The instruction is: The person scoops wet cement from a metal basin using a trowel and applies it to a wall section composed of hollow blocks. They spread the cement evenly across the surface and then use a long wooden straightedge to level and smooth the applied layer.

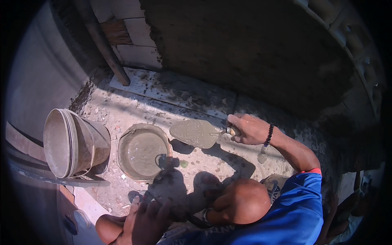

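My right hand (249,128), with a dark bead bracelet at its wrist, grips the handle of a trowel (194,134). Wet grey mortar covers the trowel's leaf-shaped blade, which is held out flat to the left, above the ground. Just left of the blade stands a round tub (119,152) with smooth wet mortar (143,149) inside. Low in the view, in shadow, my left hand (147,220) rests by my bent left knee (108,228). Its fingers look loosely stretched and apart, with nothing visible in them.
A pale bucket (98,141) lies tipped on its side at the left. Ahead rises a wall (245,49) coated in dark, damp mortar, with bare blocks (141,34) at its left. A wooden post (104,45) leans there. Another person (351,220) shows at the lower right edge.
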`<action>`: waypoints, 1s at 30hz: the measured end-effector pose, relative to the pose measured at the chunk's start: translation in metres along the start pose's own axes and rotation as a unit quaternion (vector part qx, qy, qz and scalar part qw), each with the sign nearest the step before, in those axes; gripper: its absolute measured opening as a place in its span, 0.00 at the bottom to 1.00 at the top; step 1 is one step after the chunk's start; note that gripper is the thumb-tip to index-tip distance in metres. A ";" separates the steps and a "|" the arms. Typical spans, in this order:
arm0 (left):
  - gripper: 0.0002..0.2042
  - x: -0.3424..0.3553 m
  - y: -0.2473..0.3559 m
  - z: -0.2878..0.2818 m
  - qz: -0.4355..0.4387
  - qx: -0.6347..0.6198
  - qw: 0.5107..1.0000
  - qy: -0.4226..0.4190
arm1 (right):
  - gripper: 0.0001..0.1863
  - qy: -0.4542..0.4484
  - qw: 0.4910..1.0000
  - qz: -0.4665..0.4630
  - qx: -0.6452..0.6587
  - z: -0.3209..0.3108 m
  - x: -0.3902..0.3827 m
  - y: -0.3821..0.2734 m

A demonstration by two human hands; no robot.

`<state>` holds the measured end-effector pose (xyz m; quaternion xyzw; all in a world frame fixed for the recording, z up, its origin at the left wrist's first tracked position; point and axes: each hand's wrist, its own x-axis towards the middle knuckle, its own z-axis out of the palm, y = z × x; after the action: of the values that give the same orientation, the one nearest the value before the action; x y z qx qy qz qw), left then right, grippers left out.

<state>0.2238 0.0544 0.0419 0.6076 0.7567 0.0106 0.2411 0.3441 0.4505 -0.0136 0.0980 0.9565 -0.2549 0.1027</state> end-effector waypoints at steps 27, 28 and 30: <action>0.26 -0.005 -0.016 -0.067 -0.090 0.016 0.994 -0.054 | 0.21 0.013 0.967 0.242 0.077 0.030 -0.027 0.112; 0.26 -0.012 -0.023 -0.072 -0.115 0.000 0.991 -0.061 | 0.21 -0.019 0.969 0.244 0.041 0.041 -0.022 0.113; 0.25 -0.029 -0.044 -0.079 -0.177 -0.026 0.982 -0.060 | 0.22 -0.045 0.971 0.234 0.002 0.051 -0.013 0.106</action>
<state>0.1578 0.0379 0.1085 0.4573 0.8358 -0.0493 0.2999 0.3895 0.5131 -0.1029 0.3078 0.9007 -0.2299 0.2027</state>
